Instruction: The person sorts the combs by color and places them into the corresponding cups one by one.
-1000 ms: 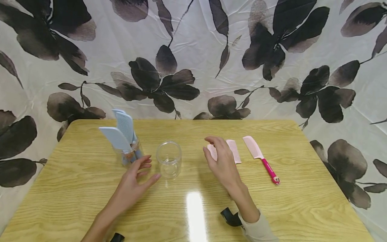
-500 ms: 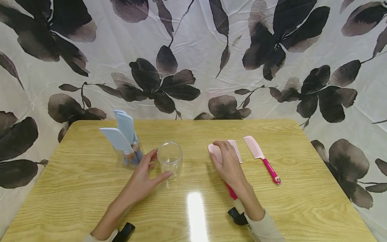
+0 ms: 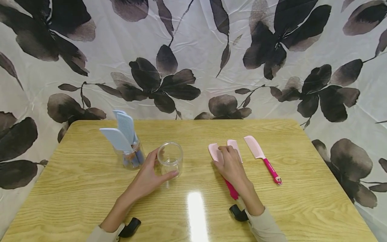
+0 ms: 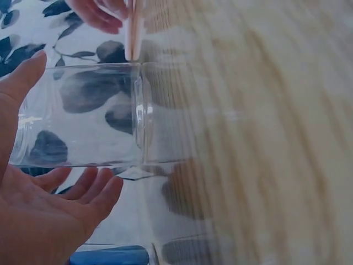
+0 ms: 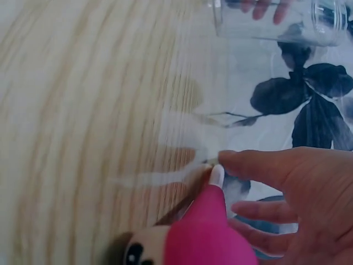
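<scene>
Left hand [image 3: 149, 178]: mine; thumb and fingers apart, set to either side of the glass; whether they press on it I cannot tell.
Clear glass [image 3: 170, 158]: one, upright on the table, left of centre, between my two hands; my thumb shows in front of its lower wall in the head view.
Right hand [image 3: 231, 164]: mine; fingers bent downward over the first pink comb, thumb close by its neck; whether they have closed on it I cannot tell.
First pink comb [image 3: 214, 152]: lying under my right hand, right of the glass; its head points away from me, its magenta handle runs back toward my wrist and ends in a small face, seen in the right wrist view.
Second pink comb [image 3: 233, 145]: just right of the first; head in sight, remainder hidden by my hand.
Third pink comb [image 3: 256, 151]: farthest right, flat, clear of my hand; pale head, magenta handle, figure at the tip.
Jar [image 3: 120, 157]: clear, left of my left hand, upright.
Light-blue combs [image 3: 116, 137]: in the jar, heads up, one leaning well left.
Table [image 3: 163, 215]: wood-grained, with a bright reflection.
Backdrop [image 3: 208, 40]: pale cloth, dark flowers.
Sleeves [image 3: 266, 225]: cream, on both my arms.
</scene>
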The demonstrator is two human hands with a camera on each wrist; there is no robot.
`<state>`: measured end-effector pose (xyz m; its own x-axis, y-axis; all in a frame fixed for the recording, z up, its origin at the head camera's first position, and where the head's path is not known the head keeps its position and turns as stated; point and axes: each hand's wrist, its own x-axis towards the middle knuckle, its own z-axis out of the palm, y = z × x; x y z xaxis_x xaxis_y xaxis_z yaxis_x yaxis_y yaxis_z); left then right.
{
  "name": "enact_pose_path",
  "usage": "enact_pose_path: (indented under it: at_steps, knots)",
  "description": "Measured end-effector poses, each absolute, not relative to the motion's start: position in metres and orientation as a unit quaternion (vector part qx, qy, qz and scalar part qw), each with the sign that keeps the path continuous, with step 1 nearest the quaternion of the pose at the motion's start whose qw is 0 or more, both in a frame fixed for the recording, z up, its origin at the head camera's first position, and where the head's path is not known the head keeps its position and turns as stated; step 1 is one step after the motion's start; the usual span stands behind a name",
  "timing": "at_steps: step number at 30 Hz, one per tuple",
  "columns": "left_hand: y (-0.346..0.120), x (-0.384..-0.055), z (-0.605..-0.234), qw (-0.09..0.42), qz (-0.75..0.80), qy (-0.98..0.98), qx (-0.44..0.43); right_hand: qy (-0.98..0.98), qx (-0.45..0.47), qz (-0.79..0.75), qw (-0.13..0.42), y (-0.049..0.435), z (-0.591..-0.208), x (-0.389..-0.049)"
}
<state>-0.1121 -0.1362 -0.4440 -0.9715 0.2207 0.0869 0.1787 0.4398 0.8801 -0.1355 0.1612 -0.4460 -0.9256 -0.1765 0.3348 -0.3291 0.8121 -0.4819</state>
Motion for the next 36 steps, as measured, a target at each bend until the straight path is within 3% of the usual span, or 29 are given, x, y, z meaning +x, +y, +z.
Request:
enact_pose_path:
  at_steps: [14,36]
  knots:
    - [-0.138,-0.113,-0.442,0.019,0.534,0.836,0.125,-0.959,0.103,0.250,0.084,0.162,-0.441,-0.136]
    - [-0.139,-0.110,-0.445,-0.006,0.534,0.833,0.144,-0.950,0.091,0.294,0.059,0.163,-0.424,-0.137]
